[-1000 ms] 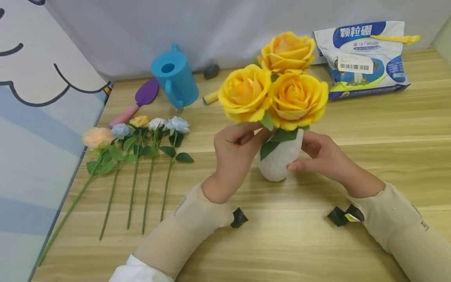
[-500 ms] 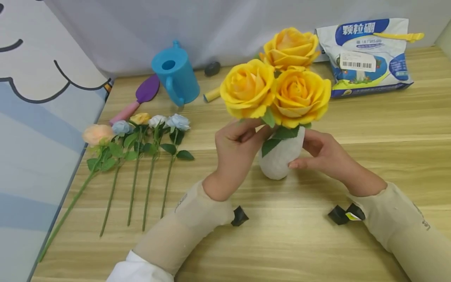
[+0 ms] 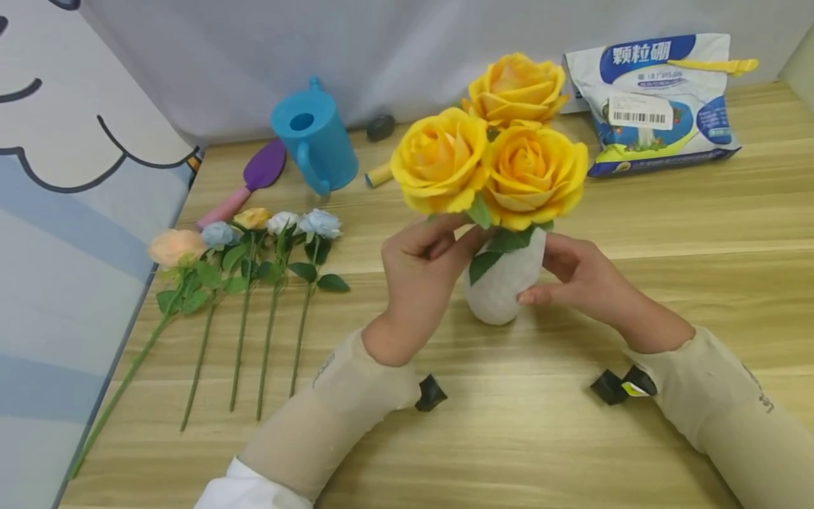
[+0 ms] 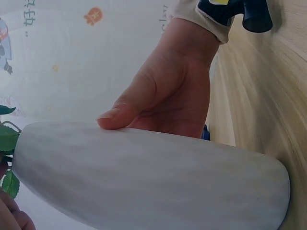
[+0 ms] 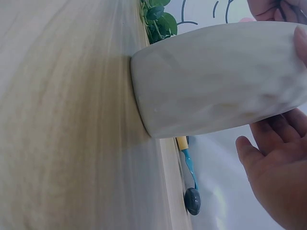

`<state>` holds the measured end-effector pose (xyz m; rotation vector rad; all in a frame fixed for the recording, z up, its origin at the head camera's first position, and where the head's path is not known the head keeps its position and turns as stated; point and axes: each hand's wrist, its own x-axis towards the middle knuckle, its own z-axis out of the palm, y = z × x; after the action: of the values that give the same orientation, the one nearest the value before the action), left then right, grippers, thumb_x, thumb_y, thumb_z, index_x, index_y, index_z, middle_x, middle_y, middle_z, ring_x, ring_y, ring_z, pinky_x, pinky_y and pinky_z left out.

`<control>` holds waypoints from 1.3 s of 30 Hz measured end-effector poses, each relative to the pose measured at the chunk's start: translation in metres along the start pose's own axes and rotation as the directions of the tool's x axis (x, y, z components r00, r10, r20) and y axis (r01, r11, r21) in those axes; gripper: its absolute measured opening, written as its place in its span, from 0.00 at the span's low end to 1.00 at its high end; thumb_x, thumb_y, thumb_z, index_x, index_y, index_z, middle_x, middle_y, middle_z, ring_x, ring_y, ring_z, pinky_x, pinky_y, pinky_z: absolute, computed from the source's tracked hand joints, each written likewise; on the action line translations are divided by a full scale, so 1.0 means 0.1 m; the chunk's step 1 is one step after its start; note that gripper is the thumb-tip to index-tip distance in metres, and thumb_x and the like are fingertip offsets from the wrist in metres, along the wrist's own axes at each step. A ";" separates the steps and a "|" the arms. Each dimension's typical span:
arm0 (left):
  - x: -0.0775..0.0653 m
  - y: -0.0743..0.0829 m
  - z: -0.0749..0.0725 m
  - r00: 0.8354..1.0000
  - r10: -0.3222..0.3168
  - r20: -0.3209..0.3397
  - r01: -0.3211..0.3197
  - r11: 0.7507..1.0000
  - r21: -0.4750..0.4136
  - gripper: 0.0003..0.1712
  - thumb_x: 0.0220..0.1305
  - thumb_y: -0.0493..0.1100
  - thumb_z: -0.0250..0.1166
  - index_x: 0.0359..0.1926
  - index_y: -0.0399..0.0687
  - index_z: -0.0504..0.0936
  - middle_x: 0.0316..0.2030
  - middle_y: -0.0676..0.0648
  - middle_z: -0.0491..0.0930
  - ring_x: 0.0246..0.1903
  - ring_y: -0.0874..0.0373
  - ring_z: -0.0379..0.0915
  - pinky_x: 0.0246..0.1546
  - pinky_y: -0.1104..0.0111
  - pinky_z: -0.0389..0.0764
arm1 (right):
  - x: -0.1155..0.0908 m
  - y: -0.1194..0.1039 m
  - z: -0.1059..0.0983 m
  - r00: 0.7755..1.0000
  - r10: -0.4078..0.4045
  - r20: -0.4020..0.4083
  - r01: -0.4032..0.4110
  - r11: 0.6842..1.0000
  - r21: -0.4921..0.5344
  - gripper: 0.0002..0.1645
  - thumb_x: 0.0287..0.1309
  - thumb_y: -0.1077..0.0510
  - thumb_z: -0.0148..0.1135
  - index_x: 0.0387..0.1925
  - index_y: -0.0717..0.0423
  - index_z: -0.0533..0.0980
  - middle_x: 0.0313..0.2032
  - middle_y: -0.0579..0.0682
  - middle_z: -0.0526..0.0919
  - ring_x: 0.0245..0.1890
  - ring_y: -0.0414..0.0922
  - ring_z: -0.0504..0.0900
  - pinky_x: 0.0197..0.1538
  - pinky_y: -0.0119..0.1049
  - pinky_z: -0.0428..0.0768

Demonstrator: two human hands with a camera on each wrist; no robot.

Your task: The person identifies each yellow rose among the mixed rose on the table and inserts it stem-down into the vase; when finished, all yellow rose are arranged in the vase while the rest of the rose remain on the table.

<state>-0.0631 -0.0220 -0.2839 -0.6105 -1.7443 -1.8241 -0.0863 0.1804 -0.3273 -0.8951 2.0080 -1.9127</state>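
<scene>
A white vase (image 3: 499, 288) with a dimpled surface stands on the table. Three large yellow roses (image 3: 533, 170) with green leaves rise from its mouth. Just beneath the blooms, my left hand (image 3: 416, 279) has its fingers curled at the stems and pinches there; the blooms hide its fingertips in the head view. My right hand (image 3: 588, 290) holds the vase from the right side, its thumb on the near wall and the other fingers behind. In the right wrist view the vase (image 5: 211, 76) appears sideways, its base touching the table.
Several small artificial roses (image 3: 254, 244) lie in a row at the left. Behind them are a purple trowel (image 3: 263, 166), a blue watering can (image 3: 321, 145) and a dark oval object (image 3: 381, 128). A printed bag (image 3: 658, 113) leans at the back right.
Both hands keep their places on the stems and the vase. Only a slight shift of the whole head view shows.
</scene>
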 end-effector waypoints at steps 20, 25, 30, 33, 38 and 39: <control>0.03 0.02 -0.42 0.980 -0.195 -0.035 0.195 0.981 0.001 0.11 0.53 0.28 0.66 0.39 0.25 0.81 0.09 0.52 0.50 0.12 0.61 0.43 0.15 0.70 0.50 | -0.01 0.02 0.01 1.000 -0.005 0.003 0.005 1.000 0.017 0.36 0.42 0.74 0.69 0.55 0.49 0.74 0.51 0.44 0.76 0.57 0.40 0.69 0.60 0.26 0.61; 0.06 0.01 -0.65 0.968 -0.237 -0.081 0.242 0.969 0.055 0.12 0.54 0.31 0.67 0.41 0.29 0.82 0.08 0.53 0.51 0.11 0.61 0.43 0.16 0.70 0.51 | 0.00 0.01 0.01 1.000 0.001 0.000 -0.001 1.000 0.013 0.36 0.42 0.74 0.69 0.54 0.49 0.74 0.51 0.44 0.76 0.56 0.40 0.69 0.60 0.26 0.61; 0.10 0.02 -0.90 0.952 -0.260 -0.161 0.280 0.953 0.120 0.13 0.53 0.33 0.69 0.41 0.30 0.83 0.08 0.54 0.53 0.12 0.62 0.45 0.17 0.71 0.52 | 0.00 0.02 0.01 1.000 -0.002 0.002 0.002 1.000 0.008 0.36 0.42 0.74 0.69 0.55 0.50 0.74 0.52 0.44 0.76 0.57 0.40 0.69 0.60 0.26 0.61; 0.12 0.03 -1.05 0.935 -0.282 -0.215 0.314 0.940 0.133 0.12 0.52 0.34 0.70 0.39 0.33 0.84 0.08 0.54 0.55 0.12 0.63 0.47 0.17 0.72 0.53 | 0.00 0.01 0.00 1.000 -0.008 0.004 0.008 1.000 0.010 0.36 0.42 0.74 0.69 0.55 0.50 0.73 0.52 0.44 0.76 0.57 0.40 0.68 0.60 0.26 0.61; 0.15 0.04 -1.35 0.897 -0.303 -0.321 0.374 0.909 0.185 0.11 0.51 0.37 0.71 0.38 0.38 0.86 0.08 0.55 0.61 0.12 0.64 0.50 0.17 0.74 0.55 | 0.00 0.00 0.00 1.000 0.004 0.004 -0.004 1.000 0.006 0.36 0.42 0.73 0.69 0.56 0.50 0.73 0.52 0.45 0.76 0.57 0.41 0.68 0.60 0.26 0.61; 0.16 0.05 -1.42 0.886 -0.312 -0.343 0.396 0.895 0.207 0.11 0.51 0.38 0.71 0.38 0.39 0.86 0.09 0.54 0.63 0.13 0.65 0.51 0.17 0.74 0.56 | 0.00 0.00 0.00 1.000 0.008 0.004 -0.008 1.000 0.004 0.36 0.42 0.73 0.69 0.56 0.50 0.73 0.52 0.45 0.76 0.57 0.41 0.68 0.60 0.26 0.61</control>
<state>-0.0661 -0.1648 -0.2786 0.1111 -1.9344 -1.7462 -0.0864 0.1807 -0.3272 -0.8886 2.0021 -1.9081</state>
